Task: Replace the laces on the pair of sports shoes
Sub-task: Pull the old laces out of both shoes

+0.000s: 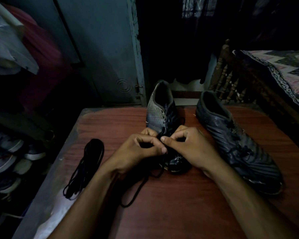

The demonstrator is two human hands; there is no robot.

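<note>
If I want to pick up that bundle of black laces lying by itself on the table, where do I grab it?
Probably pinch the spare lace bundle around its narrow middle, coming from above on its open left side. The strands run together there, while its near ends splay loose. Both hands are busy at the striped shoe, well to its right.

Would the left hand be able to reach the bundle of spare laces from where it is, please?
Probably yes. The bundle lies on bare table just left of the left hand, with nothing between. But its fingers now pinch the lace at the shoe.
</note>
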